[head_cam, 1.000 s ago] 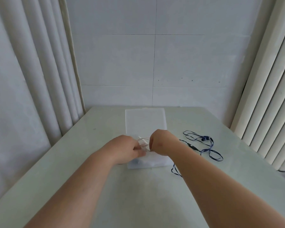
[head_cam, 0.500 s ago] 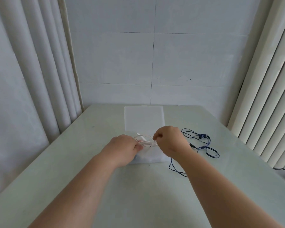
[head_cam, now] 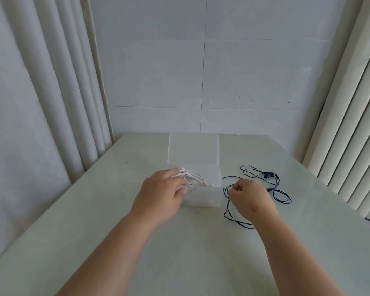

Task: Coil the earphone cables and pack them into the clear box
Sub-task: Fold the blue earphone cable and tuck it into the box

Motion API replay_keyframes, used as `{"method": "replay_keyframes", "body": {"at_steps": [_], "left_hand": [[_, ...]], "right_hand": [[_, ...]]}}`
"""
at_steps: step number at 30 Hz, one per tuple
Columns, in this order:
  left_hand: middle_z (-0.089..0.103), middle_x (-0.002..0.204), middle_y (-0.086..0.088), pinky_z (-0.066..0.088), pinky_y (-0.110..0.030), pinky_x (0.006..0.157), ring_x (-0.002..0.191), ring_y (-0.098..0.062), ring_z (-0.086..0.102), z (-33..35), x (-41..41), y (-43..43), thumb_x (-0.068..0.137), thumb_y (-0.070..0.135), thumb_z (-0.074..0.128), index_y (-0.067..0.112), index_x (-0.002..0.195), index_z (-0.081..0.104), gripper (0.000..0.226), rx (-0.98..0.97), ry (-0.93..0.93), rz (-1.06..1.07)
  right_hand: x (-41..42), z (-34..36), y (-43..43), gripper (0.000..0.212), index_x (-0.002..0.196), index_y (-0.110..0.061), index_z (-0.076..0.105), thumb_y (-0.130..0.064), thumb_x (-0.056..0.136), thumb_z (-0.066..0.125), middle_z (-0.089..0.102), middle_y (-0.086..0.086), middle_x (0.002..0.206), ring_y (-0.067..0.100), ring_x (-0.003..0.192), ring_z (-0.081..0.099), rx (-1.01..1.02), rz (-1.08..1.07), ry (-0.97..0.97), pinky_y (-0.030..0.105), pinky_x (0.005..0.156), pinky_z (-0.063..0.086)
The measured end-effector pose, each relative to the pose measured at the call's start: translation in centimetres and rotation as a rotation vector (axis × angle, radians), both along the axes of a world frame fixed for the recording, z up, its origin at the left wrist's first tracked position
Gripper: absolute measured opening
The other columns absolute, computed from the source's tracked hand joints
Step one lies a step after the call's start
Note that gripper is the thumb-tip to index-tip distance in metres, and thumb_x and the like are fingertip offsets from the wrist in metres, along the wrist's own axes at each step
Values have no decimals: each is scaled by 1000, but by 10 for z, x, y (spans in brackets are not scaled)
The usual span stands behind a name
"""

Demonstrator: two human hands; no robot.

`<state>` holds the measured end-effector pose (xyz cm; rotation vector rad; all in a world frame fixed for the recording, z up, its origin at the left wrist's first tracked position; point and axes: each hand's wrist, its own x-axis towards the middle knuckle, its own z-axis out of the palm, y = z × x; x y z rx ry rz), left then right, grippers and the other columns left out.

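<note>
**On the pale table: white cable in the box, blue cable beside it**

At the middle of the smooth, glossy, pale green table [head_cam: 94,210] stands the clear box [head_cam: 203,196], a rectangular case of frosted, see-through plastic. Its lid [head_cam: 193,150] is flat with rounded corners and stands upright behind it. Inside the box, toward its left end, lies the white earphone cable [head_cam: 195,178], a loose bundle of thin loops that partly rises above the rim.

The left hand [head_cam: 158,193] is at that left end. Its fingers curl over the rim and hold the white bundle, while the thumb presses on the outside of the front wall.

Just right of the box, the blue earphone cable [head_cam: 280,194] sprawls on the tabletop in long, uncoiled loops. It is thin, dark and cord-like, with its small dark earbuds [head_cam: 268,175] at the far side. The right hand [head_cam: 250,197] sits over the nearer loops with its fingers curled, and the fingertips pinch a strand of the blue cable.

Ribbed, pale curtains [head_cam: 51,82] hang on both sides.
</note>
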<state>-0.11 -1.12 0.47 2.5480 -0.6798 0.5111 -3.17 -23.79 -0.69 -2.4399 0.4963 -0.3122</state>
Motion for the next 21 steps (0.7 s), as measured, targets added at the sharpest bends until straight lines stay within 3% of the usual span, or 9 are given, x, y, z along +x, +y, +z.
{"method": "replay_keyframes", "body": {"at_steps": [3, 5, 9, 12, 16, 18, 21], "left_hand": [[67, 110, 9, 44, -35, 91, 108, -18, 57, 0, -11, 8, 91, 40, 52, 29, 105, 70, 25, 28, 63, -31], [67, 98, 11, 46, -33, 85, 98, -14, 58, -2, -13, 12, 89, 40, 55, 30, 98, 70, 20, -41, 60, -42], [66, 83, 14, 45, -24, 74, 83, -7, 59, -6, -15, 12, 85, 30, 58, 27, 87, 72, 15, -304, -27, 23], [68, 84, 14, 45, -22, 68, 77, -5, 59, -13, -13, 11, 89, 15, 63, 27, 90, 73, 16, -361, 30, 31], [69, 86, 18, 45, -15, 70, 78, -4, 62, -11, -14, 12, 85, 7, 66, 42, 89, 71, 35, -513, 207, -101], [70, 92, 17, 49, -19, 75, 81, -9, 64, -7, -16, 12, 84, 6, 64, 44, 95, 71, 41, -527, 332, -238], [71, 93, -1, 54, -43, 86, 85, -23, 64, -9, -17, 9, 80, 12, 58, 31, 95, 69, 28, -464, 492, -352]], "right_hand": [[-4, -1, 3, 18, 93, -23, 54, -30, 76, 59, 60, -4, 87, 20, 82, 60, -50, 60, 175, 27, 61, 44], [-4, -2, 7, 19, 90, -22, 53, -22, 72, 60, 61, -3, 85, 20, 78, 62, -22, 92, 213, 28, 63, 46], [-13, 13, 20, 7, 68, -17, 50, -12, 69, 55, 53, -3, 55, 21, 49, 57, 296, 155, 27, 27, 53, 41], [-25, 27, 39, 14, 67, -15, 44, -4, 71, 52, 41, -4, 53, 19, 45, 36, 404, 274, -124, 24, 47, 30], [-40, 33, 67, 19, 71, -14, 52, 3, 79, 54, 46, -13, 47, 17, 38, 36, 536, 471, -148, 23, 43, 28], [-45, 34, 77, 19, 74, -15, 56, 1, 83, 58, 54, -14, 54, 15, 38, 40, 545, 565, -142, 23, 43, 31], [-49, 38, 84, 19, 75, -16, 58, 0, 84, 62, 64, 2, 69, 11, 40, 45, 538, 656, -164, 20, 44, 38]]}}
